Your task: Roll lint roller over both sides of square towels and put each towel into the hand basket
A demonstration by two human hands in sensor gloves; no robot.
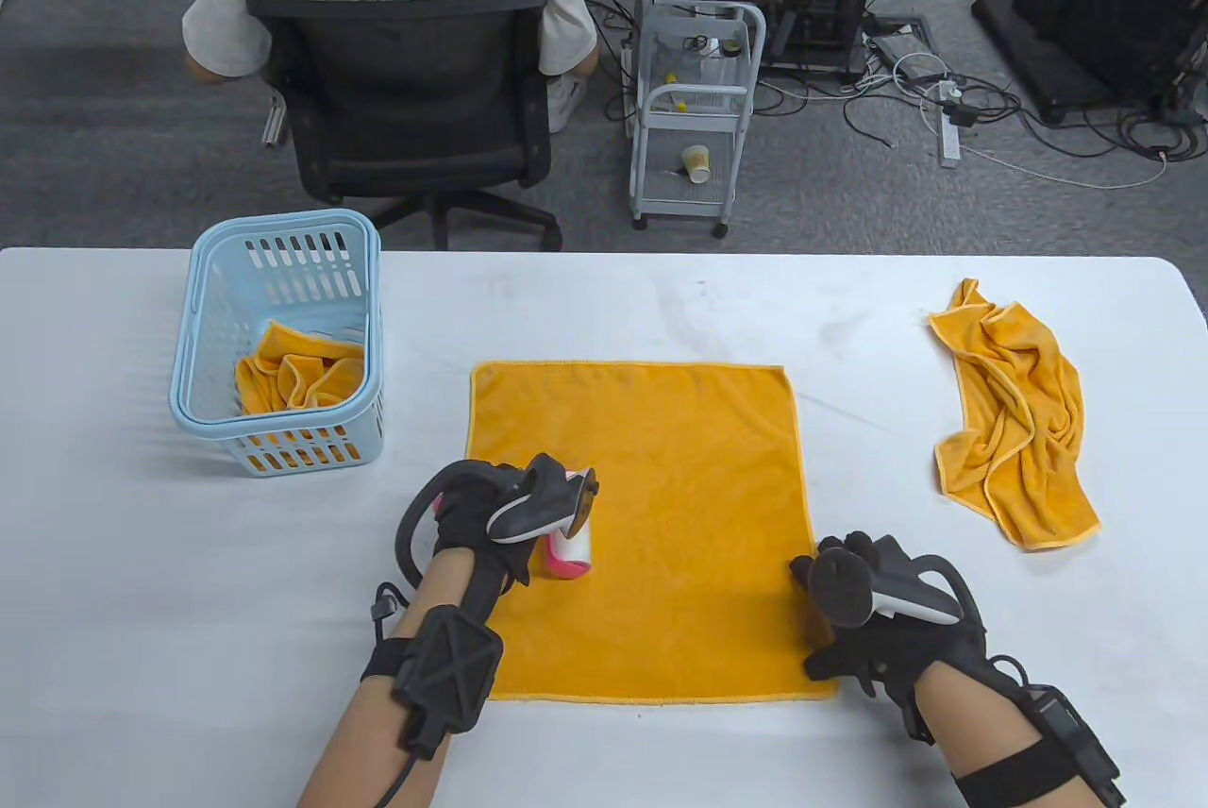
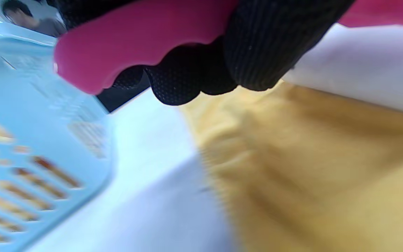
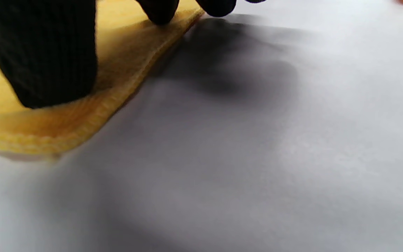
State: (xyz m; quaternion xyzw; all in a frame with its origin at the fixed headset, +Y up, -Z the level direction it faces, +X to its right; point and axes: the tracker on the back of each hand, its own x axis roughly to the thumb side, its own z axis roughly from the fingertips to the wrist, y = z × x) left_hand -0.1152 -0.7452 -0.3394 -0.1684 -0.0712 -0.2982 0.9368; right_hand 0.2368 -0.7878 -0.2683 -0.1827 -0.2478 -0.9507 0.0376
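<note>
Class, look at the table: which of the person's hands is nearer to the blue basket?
Left. The left hand rolls the lint roller just right of the blue basket; the right hand presses the spread towel's far corner.

Table view: high, looks down and fwd across the white table (image 1: 661,298) to the floor beyond; whole spread towel (image 1: 651,506) in frame; left wrist view: v. close, low, tilted, faces the blue basket (image 2: 30,147) over the towel's edge; right wrist view: almost at table level, on the towel's near right corner; all three share that towel.
</note>
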